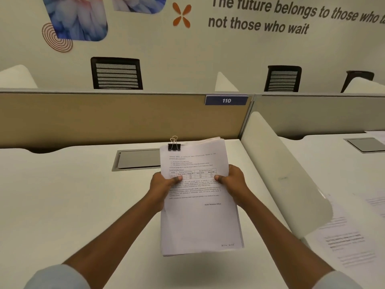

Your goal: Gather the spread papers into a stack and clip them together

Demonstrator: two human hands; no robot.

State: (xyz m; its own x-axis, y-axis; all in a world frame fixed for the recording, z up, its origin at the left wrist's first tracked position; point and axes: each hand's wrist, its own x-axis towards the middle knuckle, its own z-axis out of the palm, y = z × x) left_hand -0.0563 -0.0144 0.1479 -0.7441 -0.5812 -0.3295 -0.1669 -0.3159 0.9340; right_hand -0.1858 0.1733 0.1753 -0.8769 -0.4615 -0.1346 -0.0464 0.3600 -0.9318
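A stack of white printed papers (200,222) is held up above the white desk (73,205), tilted toward me. A black binder clip (174,146) with silver handles grips the stack's top left corner. My left hand (164,185) holds the stack's left edge, thumb on the top sheet. My right hand (233,182) holds the right edge the same way. The sheets' far right corner looks slightly fanned.
A grey cable hatch (137,159) is set in the desk behind the stack. A tan partition (104,117) with a "110" tag (226,100) closes the back. A white side divider (281,172) stands to the right, with more printed sheets (350,243) on the neighbouring desk.
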